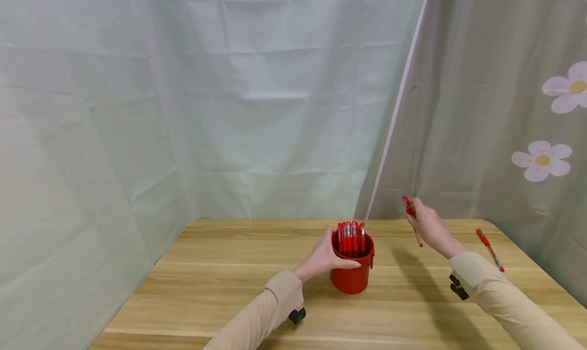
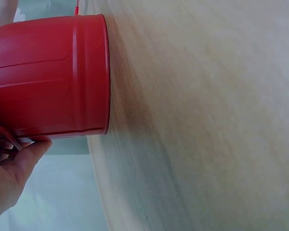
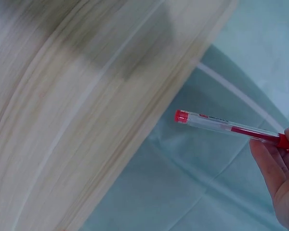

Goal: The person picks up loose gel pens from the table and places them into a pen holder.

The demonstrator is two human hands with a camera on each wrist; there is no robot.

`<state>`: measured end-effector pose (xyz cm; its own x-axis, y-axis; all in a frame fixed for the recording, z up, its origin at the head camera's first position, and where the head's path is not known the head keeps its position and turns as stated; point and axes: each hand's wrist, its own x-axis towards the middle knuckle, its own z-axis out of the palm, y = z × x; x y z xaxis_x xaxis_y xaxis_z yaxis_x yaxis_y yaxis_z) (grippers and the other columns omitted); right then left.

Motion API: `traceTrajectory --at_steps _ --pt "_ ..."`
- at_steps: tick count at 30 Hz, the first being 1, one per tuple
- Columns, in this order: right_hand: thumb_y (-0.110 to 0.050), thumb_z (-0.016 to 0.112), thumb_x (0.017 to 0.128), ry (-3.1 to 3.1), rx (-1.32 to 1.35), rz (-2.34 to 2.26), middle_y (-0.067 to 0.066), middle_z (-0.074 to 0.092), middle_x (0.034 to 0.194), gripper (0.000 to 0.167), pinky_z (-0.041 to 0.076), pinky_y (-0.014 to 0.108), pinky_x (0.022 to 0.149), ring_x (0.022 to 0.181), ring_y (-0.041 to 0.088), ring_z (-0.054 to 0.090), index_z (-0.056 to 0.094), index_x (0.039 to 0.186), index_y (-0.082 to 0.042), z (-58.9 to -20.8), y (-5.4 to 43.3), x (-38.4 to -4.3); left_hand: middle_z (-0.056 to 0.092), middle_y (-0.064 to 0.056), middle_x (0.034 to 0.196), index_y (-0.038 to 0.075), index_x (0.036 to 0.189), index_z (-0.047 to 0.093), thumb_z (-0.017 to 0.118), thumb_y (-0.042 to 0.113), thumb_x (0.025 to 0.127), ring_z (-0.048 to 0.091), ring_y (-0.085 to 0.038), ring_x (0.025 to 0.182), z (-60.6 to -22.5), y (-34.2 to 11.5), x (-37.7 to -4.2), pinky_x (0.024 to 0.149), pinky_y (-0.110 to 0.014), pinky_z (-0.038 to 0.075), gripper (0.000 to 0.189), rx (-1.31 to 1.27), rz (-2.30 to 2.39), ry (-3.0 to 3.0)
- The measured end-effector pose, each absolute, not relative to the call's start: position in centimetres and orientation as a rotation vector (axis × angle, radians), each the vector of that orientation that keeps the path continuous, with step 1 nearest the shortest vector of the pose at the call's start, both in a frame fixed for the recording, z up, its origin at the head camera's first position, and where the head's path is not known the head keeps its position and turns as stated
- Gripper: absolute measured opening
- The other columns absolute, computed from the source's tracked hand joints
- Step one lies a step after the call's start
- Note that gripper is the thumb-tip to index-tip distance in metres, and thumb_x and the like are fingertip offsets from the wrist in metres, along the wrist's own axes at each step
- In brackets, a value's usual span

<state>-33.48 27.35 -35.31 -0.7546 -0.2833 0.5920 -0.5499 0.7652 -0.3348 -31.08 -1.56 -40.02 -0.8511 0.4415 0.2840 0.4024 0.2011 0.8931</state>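
Note:
A small red bucket [image 1: 350, 281] stands upright on the wooden table, holding several red pens [image 1: 352, 239] with their capped ends up. At its left side, my left hand [image 1: 323, 256] grips it near the rim, thumb along the front; in the left wrist view the fingers reach the bucket wall by its handle. To the right and above the table, my right hand [image 1: 431, 227] pinches a clear-barrelled red pen [image 3: 221, 126] by its red-capped part. Its red end plug points down and away from the hand. Another red pen [image 1: 489, 249] lies on the table's right side.
The wooden table [image 1: 220, 278] has its back edge close to a pale green curtain [image 1: 284, 110]. A grey curtain [image 1: 458, 136] with white flowers hangs at the right. Dark clips or straps [image 1: 458, 287] sit at both sleeve cuffs.

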Motion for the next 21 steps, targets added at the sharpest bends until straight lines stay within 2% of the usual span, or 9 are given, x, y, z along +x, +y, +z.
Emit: traceTrajectory --at_steps 5,11,16,21 --pt "0.008 0.056 0.086 -2.401 0.621 0.722 0.018 0.055 0.083 0.028 0.046 0.032 0.049 0.062 0.022 0.055 0.039 0.109 0.01 -34.9 26.6 -33.4 0.05 0.007 0.111 0.014 0.12 0.034 0.082 0.024 0.066 0.05 -0.01 0.099 -39.8 -1.5 -30.9 0.079 -0.027 0.044 0.074 0.839 1.762 2.418" --pt "0.005 0.056 0.086 -2.392 0.588 0.777 0.02 0.055 0.086 0.032 0.049 0.041 0.06 0.074 0.032 0.058 0.038 0.112 0.01 -34.4 25.6 -33.3 0.05 0.007 0.11 0.014 0.118 0.035 0.082 0.024 0.066 0.05 -0.01 0.099 -39.9 -1.5 -31.0 0.079 -0.028 0.044 0.071 0.839 1.764 2.416" --pt "0.003 0.057 0.086 -2.361 0.614 0.815 0.019 0.055 0.089 0.036 0.048 0.044 0.064 0.077 0.032 0.057 0.038 0.116 0.011 -34.0 24.7 -33.2 0.05 0.007 0.111 0.015 0.118 0.035 0.082 0.024 0.066 0.05 -0.01 0.099 -40.0 -1.5 -31.1 0.079 -0.028 0.044 0.071 0.846 1.766 2.415" --pt "0.005 0.061 0.083 -2.289 0.664 0.817 0.017 0.056 0.086 0.037 0.049 0.043 0.062 0.074 0.03 0.058 0.041 0.114 0.01 -33.6 23.9 -33.1 0.05 0.007 0.11 0.014 0.117 0.035 0.082 0.025 0.066 0.05 -0.01 0.099 -40.0 -1.5 -31.1 0.08 -0.029 0.044 0.071 0.843 1.745 2.445"
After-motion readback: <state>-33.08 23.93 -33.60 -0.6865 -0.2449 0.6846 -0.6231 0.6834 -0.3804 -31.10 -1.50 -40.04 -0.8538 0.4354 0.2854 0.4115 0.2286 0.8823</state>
